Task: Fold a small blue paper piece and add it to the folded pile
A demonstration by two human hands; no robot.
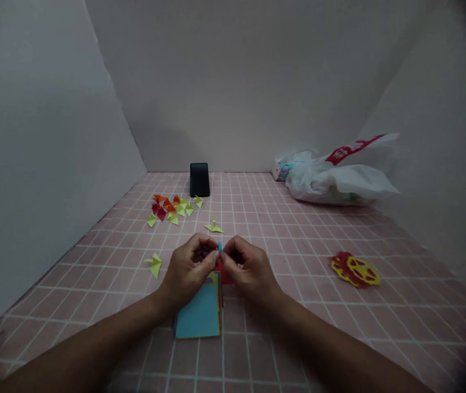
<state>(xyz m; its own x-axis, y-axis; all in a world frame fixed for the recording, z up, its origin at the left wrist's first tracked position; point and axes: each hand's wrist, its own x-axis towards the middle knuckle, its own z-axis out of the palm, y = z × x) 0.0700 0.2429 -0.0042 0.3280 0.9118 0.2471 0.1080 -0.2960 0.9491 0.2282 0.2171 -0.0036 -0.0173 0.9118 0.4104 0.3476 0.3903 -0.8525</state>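
Observation:
Between the fingertips of both hands is a small folded piece of blue paper (pixel 220 247), mostly covered by the thumbs. My left hand (pixel 189 267) pinches it from the left. From the right, my right hand (pixel 251 266) pinches it as well. Below the left hand lies a stack of coloured paper squares (pixel 198 314), with a light blue sheet on top. A piece of red paper (pixel 228 276) shows beneath the fingers. One yellow paper crane (pixel 213 227) stands just beyond the hands, and another yellow paper crane (pixel 154 265) lies to their left.
Several red, orange and yellow paper cranes (pixel 169 205) are grouped at the back left. A black phone (pixel 199 180) leans behind them. At the back right sits a white plastic bag (pixel 335 177) beside a small box (pixel 279 169). Red and yellow paper cutouts (pixel 355 270) lie on the right.

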